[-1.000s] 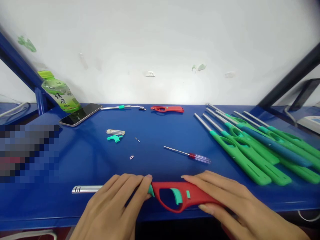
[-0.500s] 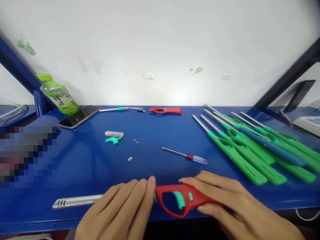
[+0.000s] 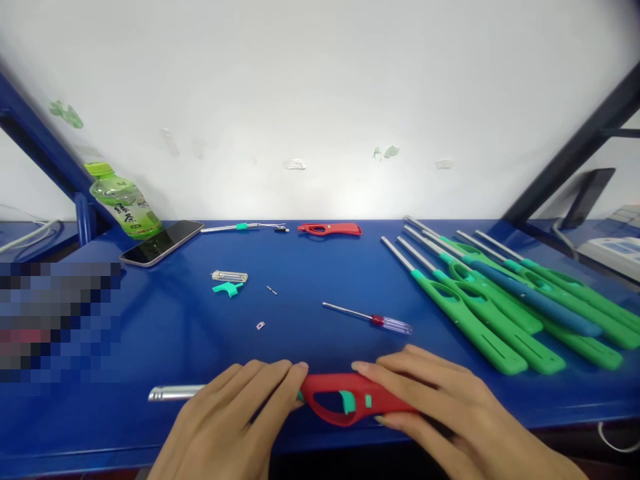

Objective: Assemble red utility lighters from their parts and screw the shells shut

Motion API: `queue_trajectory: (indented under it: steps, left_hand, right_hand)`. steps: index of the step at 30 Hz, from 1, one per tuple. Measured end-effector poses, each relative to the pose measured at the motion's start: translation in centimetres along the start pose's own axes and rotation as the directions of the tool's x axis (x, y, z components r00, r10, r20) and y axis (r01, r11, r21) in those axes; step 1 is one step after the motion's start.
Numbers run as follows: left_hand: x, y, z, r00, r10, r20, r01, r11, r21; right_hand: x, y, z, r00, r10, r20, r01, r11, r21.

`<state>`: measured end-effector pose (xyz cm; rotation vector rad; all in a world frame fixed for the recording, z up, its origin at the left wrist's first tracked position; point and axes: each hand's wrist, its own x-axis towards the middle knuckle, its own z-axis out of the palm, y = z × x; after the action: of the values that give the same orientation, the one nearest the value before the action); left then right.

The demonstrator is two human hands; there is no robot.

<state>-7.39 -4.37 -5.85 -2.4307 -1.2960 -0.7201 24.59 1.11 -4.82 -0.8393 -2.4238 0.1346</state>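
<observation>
A screwdriver point(image 3: 377, 320) (clear-handled) lies beyond the held red lighter point(image 3: 340, 382).

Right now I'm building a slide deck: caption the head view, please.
Left hand and right hand hold a red lighter at a blue table, screwdriver beyond, green lighters at right.

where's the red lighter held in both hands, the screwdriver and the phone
red lighter point(image 3: 360, 393): head view, on the red body
screwdriver point(image 3: 379, 321): head view, on the red collar between shaft and clear handle
phone point(image 3: 161, 244): head view, on the dark screen
</observation>
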Motion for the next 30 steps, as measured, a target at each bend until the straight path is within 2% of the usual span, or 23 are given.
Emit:
queue_trajectory:
  steps: [2,5,9,12,16,19,22,27,30]
  left_hand:
    - [-0.6,-0.8,0.4,1.0,0.022,0.012,-0.022,1.0,-0.008]
    - [-1.2,-1.6,0.8,1.0,0.009,0.014,-0.009,1.0,0.028]
    - [-1.4,-1.4,1.3,1.0,-0.016,-0.009,0.016,0.999,0.05]
    - [-0.8,-0.6,1.4,0.999,-0.027,-0.043,0.028,0.999,0.026]
    - [0.4,0.4,1.2,0.998,-0.055,-0.042,0.053,0.998,-0.044]
    - [0.6,0.4,1.2,0.998,-0.058,-0.029,0.056,0.997,-0.057]
    - [0.4,0.1,1.4,0.999,-0.023,-0.048,0.023,1.0,-0.003]
    - [0.4,0.0,1.5,0.991,-0.053,-0.12,0.053,0.999,-0.004]
    - [0.3,-0.1,1.5,0.994,-0.063,-0.088,0.062,0.998,-0.019]
  right_hand:
    - [0.0,0.1,0.1,0.999,0.034,-0.039,-0.033,0.999,0.028]
    - [0.3,0.0,-0.2,0.983,0.16,-0.085,-0.156,0.986,0.05]
    - [1.0,-0.3,-0.4,0.952,0.292,-0.086,-0.284,0.954,0.094]
    - [1.1,-0.3,-0.2,0.955,0.291,-0.057,-0.277,0.943,0.183]
    - [0.9,-0.1,-0.1,0.979,0.205,0.003,-0.194,0.92,0.341]
    - [0.8,0.0,0.0,0.99,0.138,-0.014,-0.124,0.923,0.364]
    - [0.9,0.0,0.1,0.993,0.109,-0.035,-0.09,0.933,0.349]
    - [0.8,-0.3,0.1,0.983,0.181,-0.028,-0.164,0.936,0.311]
    - [0.8,-0.4,0.1,0.968,0.252,0.021,-0.248,0.93,0.273]
